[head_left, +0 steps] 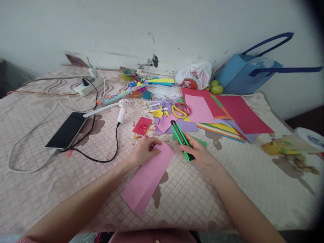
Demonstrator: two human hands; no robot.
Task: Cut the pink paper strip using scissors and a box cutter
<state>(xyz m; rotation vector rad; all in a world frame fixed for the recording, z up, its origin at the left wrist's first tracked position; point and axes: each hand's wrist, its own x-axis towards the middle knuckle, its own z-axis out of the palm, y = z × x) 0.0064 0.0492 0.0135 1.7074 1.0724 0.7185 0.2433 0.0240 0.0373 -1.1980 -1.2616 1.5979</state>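
Note:
A long pink paper strip point(149, 177) lies slantwise in front of me, with a lengthwise crease. My left hand point(145, 151) pinches its far end, fingers curled over the edge. To the right of the strip, my right hand point(193, 148) is closed around a green and black utility knife point(181, 138). The knife points away from me, and I cannot make out whether any blade is out. A green paper piece point(201, 142) lies partly beneath the right hand.
Scissors point(186, 109), pink and red paper sheets point(253, 114) and scraps spread beyond my hands. On the left are a glue gun point(122, 111), its cord, a tablet point(67, 130) and a power strip point(89, 85). A blue bag point(243, 76) and a cup point(286, 143) stand right.

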